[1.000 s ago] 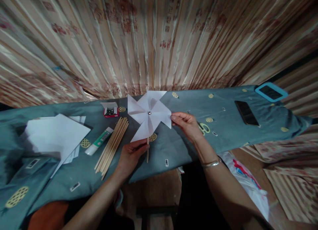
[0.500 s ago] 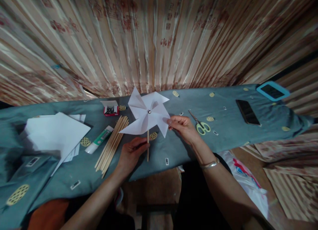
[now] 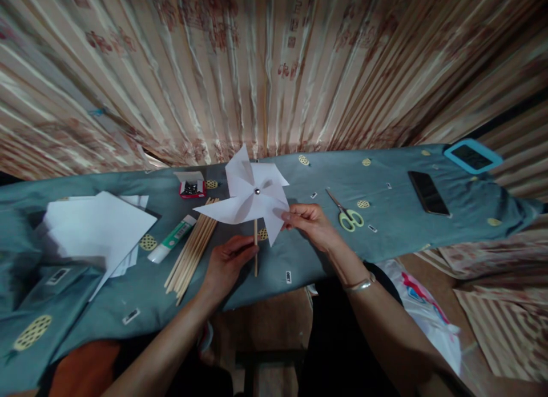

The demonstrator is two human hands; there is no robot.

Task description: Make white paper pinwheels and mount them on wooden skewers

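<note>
Your left hand (image 3: 228, 263) is pinching the stick (image 3: 256, 264), your right hand (image 3: 309, 223) one edge of the pinwheel (image 3: 252, 198), which is sitting just above the left grip. It is probably feeling light and creasing easily; the stiffer stick is likely offering the safer hold.

Left hand (image 3: 228, 264) pinching, right hand (image 3: 310, 223) likewise

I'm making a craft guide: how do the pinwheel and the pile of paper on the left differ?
The pinwheel is folded into pointed blades, while the pile of paper lies as flat sheets.
The pinwheel has a stick and a shiny pin; the pile shows neither.
The left hand holds the pinwheel up by its stick, whereas the pile rests on the cloth.
Both are white.
</note>
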